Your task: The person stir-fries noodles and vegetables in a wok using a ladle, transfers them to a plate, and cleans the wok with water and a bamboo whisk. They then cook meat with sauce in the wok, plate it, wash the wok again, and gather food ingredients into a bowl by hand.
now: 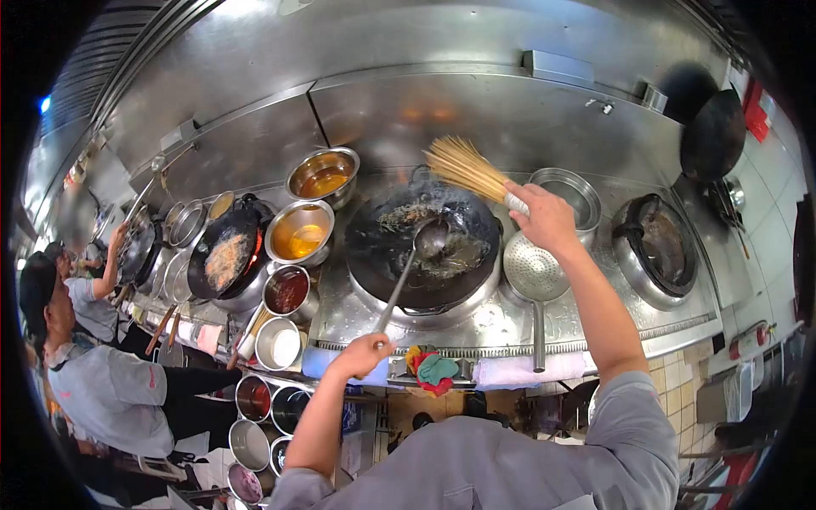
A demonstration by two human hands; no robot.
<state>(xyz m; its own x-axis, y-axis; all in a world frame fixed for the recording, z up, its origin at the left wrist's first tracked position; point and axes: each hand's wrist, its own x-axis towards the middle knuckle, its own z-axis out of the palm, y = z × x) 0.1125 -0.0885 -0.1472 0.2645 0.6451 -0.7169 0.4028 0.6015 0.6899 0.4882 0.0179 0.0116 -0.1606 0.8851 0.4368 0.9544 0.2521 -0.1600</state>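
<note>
My left hand (361,356) is closed round the handle of a long metal ladle (429,240). The ladle's bowl rests inside a large black wok (374,272) on the range, where liquid and some brownish bits show. Above the wok's right rim, my right hand (544,214) grips the white-wrapped end of a bamboo wok brush (466,167), its bristles pointing up and left. Just below that hand lies a perforated metal strainer (535,265), its handle toward me.
Bowls of yellow liquid (300,235) and a pot of red sauce (286,290) stand left of the wok. Another wok (667,238) sits at right. At left, co-workers (119,391) stand near a wok of food (225,259). Folded cloths (527,371) line the front edge.
</note>
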